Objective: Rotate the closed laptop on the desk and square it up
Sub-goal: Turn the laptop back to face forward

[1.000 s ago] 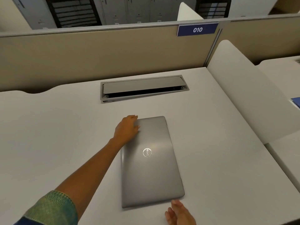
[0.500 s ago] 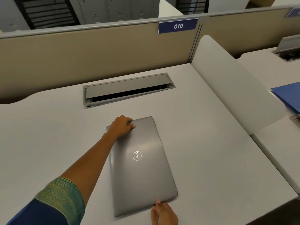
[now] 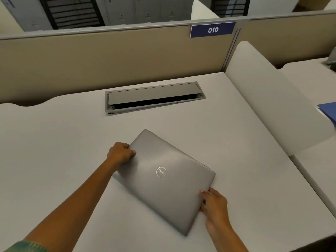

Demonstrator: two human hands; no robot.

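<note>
We see a matte silver-grey laptop (image 3: 169,180) with a shiny chrome ring logo (image 3: 161,172) on its lid, lying on a plain pale grey-white desk (image 3: 54,151). The cable hatch (image 3: 154,97) is mid-grey with a black slot. The partition (image 3: 91,60) behind is tan beige with a grey top rail; its sign (image 3: 212,30) is navy with white numerals. We note a green patterned sleeve (image 3: 27,247) and a blue folder (image 3: 328,110).
</note>
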